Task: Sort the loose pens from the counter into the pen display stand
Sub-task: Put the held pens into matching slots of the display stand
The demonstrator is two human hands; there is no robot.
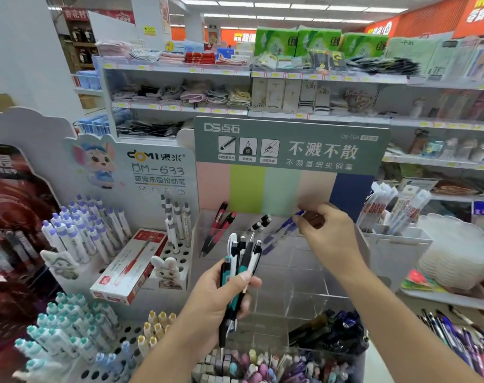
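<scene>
- A shop, shelves behind a clear plastic pen stand (pixel 290 275).
- Left hand (pixel 218 297) grips a bunch of black-and-white pens (pixel 242 261).
- Right hand (pixel 329 233) pinches a blue pen (pixel 283 229).

Dead centre stands the clear acrylic pen display stand (pixel 290 272), its tall printed backboard (pixel 288 164) rising behind the compartments. In the back row – two red-and-black pens (pixel 217 230) at the left, a black-and-white pen (pixel 260 223) beside them, blue pens (pixel 281 233) further right. The left hand (pixel 216 302) sits in front of the stand, gripping a bundle of pens (pixel 239 268). The right hand (pixel 328 230) is up at the back row, on the blue pens. Left of the stand – a white peg-hole pen rack (pixel 163 252) with a red-and-white pen box (pixel 130 268) lying on it. Far right, loose pens (pixel 462 335) lie on the counter.
</scene>
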